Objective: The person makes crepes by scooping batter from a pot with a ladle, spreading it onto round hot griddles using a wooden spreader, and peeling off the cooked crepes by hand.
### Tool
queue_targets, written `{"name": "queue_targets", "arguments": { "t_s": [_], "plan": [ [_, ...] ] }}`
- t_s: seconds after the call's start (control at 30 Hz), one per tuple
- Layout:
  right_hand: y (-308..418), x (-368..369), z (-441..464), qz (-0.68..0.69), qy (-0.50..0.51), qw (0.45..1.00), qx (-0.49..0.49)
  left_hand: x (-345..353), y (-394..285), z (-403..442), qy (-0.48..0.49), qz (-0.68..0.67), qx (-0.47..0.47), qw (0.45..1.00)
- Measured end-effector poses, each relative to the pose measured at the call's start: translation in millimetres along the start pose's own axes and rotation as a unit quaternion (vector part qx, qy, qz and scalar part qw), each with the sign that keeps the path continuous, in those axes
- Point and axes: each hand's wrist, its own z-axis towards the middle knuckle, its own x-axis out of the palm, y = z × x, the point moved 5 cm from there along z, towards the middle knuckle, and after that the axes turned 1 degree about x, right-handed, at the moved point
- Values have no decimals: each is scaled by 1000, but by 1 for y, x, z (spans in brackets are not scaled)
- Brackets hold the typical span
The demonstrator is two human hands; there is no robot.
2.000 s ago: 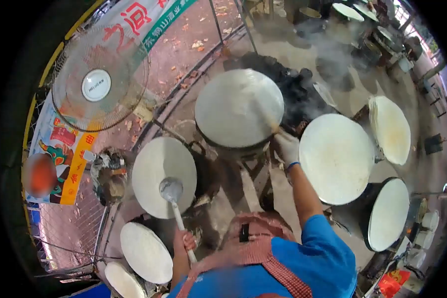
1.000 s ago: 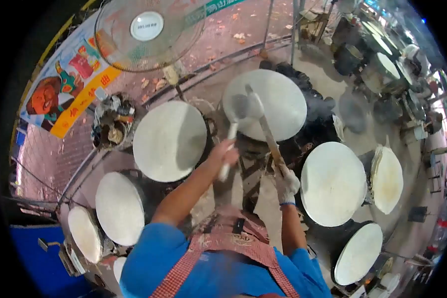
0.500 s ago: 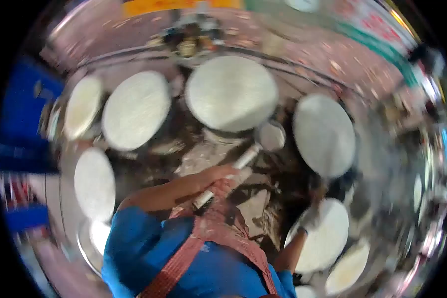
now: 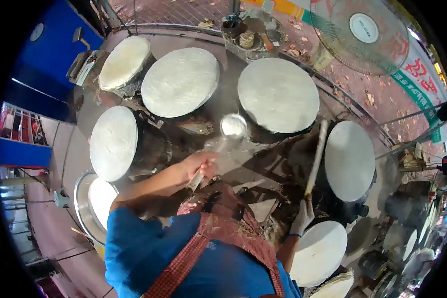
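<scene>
My left hand [image 4: 199, 166] is closed round the handle of a ladle [image 4: 233, 125]. White liquid shows in the ladle's round bowl, which hangs between two round griddles. My right hand [image 4: 303, 217], in a pale glove, grips a long wooden stick [image 4: 317, 159] that points away from me. The stick lies alongside the left edge of the right-hand griddle [image 4: 350, 161]. Pale, thin layers cover the far griddle [image 4: 278, 94], the upper left one [image 4: 181, 82] and the left one [image 4: 113, 143]. Close beside my right wrist is another pale round [image 4: 323, 251].
A metal basin [image 4: 82, 208] with white contents stands at my left. Beyond the griddles are a small stand [image 4: 253, 35] with pots and a wire-caged fan [image 4: 364, 28]. Another pale-topped round [image 4: 125, 62] sits far left. Dark stoves and sticks fill the middle floor.
My view has turned and sharpened. The ladle has swung left, away from the gap beside the right-hand griddle. The stick in my right hand, blurred before, now shows clearly.
</scene>
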Motion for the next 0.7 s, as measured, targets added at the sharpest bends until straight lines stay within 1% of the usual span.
{"name": "queue_targets", "arguments": {
  "t_s": [0.03, 0.07, 0.13, 0.2, 0.23, 0.27, 0.33, 0.37, 0.43, 0.53, 0.57, 0.67, 0.7],
  "plan": [
    [-6, 19, 0, 21, 10, 999, -25, 13, -15, -5, -15, 35, 51, 998],
    [-15, 36, 1, 28, 28, 999, -14, 27, -30, -8, -28, 70, 102, 992],
    [-1, 78, -1, 32, 44, 998, 8, 38, -65, 13, -11, 143, 166, 976],
    [10, 112, 4, 52, 66, 996, 33, 61, -96, 41, 6, 159, 165, 973],
    [14, 127, 9, 62, 76, 994, 42, 71, -113, 62, 22, 151, 184, 971],
    [20, 140, 16, 55, 79, 995, 24, 80, -128, 86, 39, 141, 203, 968],
    [26, 165, 30, 41, 88, 995, -15, 86, -154, 128, -36, 100, 232, 967],
    [23, 176, 37, 20, 95, 995, -10, 90, -159, 137, -60, 88, 249, 963],
    [18, 195, 45, -23, 111, 994, 3, 92, -165, 147, -106, 62, 282, 951],
    [34, 209, 34, -201, 96, 969, -104, 81, -167, 147, -54, 94, 284, 953],
    [42, 203, 31, -339, 86, 934, -79, 74, -168, 142, -59, 83, 269, 958],
    [54, 185, 36, -447, 61, 891, -53, 64, -168, 117, -69, 54, 227, 970],
    [57, 187, 39, -454, 58, 887, -55, 61, -169, 115, -69, 45, 216, 973]
  ]
}}
